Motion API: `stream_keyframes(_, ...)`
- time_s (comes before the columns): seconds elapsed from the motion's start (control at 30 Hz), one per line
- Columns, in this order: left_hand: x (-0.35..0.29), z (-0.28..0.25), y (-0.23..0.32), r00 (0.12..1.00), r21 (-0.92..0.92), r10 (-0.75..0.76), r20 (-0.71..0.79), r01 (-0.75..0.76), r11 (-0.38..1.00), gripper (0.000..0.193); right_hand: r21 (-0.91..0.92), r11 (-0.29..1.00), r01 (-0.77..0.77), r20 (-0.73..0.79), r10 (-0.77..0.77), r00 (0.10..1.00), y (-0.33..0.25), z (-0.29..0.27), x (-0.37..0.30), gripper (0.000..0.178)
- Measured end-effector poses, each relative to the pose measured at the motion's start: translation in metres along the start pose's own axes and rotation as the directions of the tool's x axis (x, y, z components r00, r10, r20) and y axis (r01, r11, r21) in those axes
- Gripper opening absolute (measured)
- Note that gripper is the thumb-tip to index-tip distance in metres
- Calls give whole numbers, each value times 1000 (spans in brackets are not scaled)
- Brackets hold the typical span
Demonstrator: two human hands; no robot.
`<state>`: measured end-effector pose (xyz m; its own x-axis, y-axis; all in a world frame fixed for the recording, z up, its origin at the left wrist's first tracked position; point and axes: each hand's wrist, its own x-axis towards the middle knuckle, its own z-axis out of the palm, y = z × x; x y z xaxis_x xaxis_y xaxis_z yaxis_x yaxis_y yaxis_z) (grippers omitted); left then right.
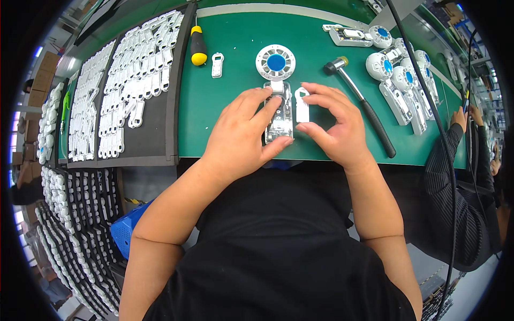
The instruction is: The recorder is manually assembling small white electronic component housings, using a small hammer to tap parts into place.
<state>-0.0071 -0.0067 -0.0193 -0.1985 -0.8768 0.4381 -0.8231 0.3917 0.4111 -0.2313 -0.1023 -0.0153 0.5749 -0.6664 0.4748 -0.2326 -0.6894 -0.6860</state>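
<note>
A handheld device lies on the green table in front of me, with a clear-and-white body [279, 128] and a round white slotted head [276, 62] with a blue disc in its middle. My left hand [235, 131] grips the body, its fingers over the upper part and its thumb along the lower side. Just right of the body, my right hand [342, 128] pinches a flat white cover plate [302, 109] between fingers and thumb. The plate has an opening near its top and stands slightly apart from the device.
A hammer [364, 101] lies to the right, with several similar devices [396, 80] beyond it. A yellow-and-black screwdriver [198, 47] and a loose white plate [217, 65] lie left. Dark trays [152, 136] bear rows of white plates. A black cable [440, 125] hangs near a co-worker's sleeve [447, 160].
</note>
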Motion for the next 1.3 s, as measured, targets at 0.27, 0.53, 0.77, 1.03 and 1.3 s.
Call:
stream_keyframes(0.27,-3,-3,-2,998,-128,-49,-36,44,991,66,0,1000,-10,-2,10,1000,-3,0,-1,43)
stream_keyframes(0.53,-2,-1,-2,998,-85,-56,5,56,995,66,-22,1000,-6,-7,6,1000,-3,0,-1,43)
stream_keyframes(0.77,2,-2,0,999,-9,-42,23,42,999,66,-35,999,-5,-6,4,1000,-4,1,0,42)
stream_keyframes(1.03,-3,-2,-1,997,-79,-71,2,71,994,65,-32,999,-11,-25,10,1000,-3,1,-2,41)
stream_keyframes(1.3,-7,-2,-5,997,-139,-63,-50,55,989,63,-32,999,2,-30,-3,1000,-3,0,-2,42)
